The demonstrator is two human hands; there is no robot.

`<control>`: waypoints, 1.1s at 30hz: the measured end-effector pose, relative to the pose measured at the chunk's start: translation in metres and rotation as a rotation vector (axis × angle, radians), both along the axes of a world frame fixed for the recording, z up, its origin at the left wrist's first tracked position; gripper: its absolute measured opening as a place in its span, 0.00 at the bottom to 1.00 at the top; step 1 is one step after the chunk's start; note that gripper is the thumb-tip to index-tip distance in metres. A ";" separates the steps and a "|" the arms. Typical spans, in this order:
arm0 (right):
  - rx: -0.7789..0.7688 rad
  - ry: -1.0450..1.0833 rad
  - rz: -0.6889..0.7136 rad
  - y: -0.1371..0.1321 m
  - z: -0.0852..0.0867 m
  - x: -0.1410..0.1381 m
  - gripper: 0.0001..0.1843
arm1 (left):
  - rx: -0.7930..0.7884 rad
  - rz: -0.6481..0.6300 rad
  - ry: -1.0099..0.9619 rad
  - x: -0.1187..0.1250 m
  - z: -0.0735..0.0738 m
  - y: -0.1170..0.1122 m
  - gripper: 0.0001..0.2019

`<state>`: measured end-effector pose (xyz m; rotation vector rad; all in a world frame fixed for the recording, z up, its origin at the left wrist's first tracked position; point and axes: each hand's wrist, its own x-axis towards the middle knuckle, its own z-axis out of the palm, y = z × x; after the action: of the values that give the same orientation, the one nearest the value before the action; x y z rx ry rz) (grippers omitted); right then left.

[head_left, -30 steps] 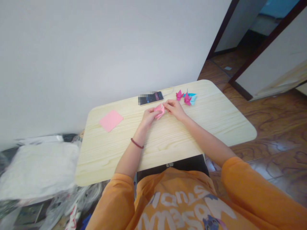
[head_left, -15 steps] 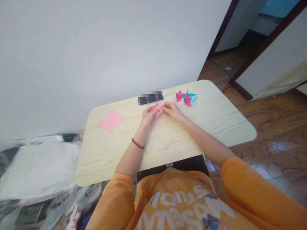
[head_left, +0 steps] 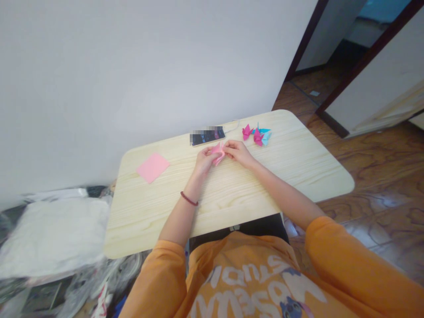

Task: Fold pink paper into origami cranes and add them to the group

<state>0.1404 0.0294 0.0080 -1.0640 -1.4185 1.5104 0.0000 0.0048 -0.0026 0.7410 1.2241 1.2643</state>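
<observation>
A folded piece of pink paper (head_left: 217,153) is pinched between the person's two hands, out toward the far half of the table (head_left: 232,198); the left hand (head_left: 203,161) grips its near side with the fingers curled in, and the right hand (head_left: 239,153) presses on its other side, the fingertips (head_left: 227,144) meeting the fold; neither hand lies spread. A dark red bead bracelet (head_left: 188,198) circles the left wrist, and orange sleeves (head_left: 344,269) cover the upper arms. Just beyond the paper lies a smartphone (head_left: 208,136), its screen lit and partly blurred out, with a white cable (head_left: 234,126) running from it; to the right stand two magenta origami cranes (head_left: 247,131) beside a blue origami crane (head_left: 265,134), touching or nearly so; a flat square of pink paper (head_left: 153,168) lies well left of the hands; a white plastic-wrapped bundle (head_left: 53,234) sits off the table's left edge, and a patterned wooden floor (head_left: 380,163) spreads to the right.
</observation>
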 end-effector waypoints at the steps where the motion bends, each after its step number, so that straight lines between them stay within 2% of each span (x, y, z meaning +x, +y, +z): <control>1: -0.017 0.019 -0.020 0.000 0.000 0.000 0.08 | -0.006 -0.012 0.001 0.000 0.001 0.000 0.16; 8: -0.054 0.100 -0.131 0.008 -0.001 0.003 0.08 | -0.019 -0.056 0.045 0.003 0.005 -0.003 0.15; 14: -0.063 0.132 -0.123 0.008 -0.003 0.003 0.11 | -0.017 -0.053 0.061 0.003 0.003 -0.003 0.15; 25: -0.159 0.155 -0.042 -0.001 0.000 -0.004 0.06 | 0.026 0.130 0.013 0.005 -0.002 0.000 0.18; 33: -0.185 0.162 -0.015 -0.001 -0.001 -0.005 0.08 | 0.054 0.171 -0.053 0.007 -0.002 -0.002 0.18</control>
<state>0.1355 0.0282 0.0072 -1.0332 -1.1751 1.7022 0.0069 0.0031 -0.0048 0.6477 1.2348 1.4530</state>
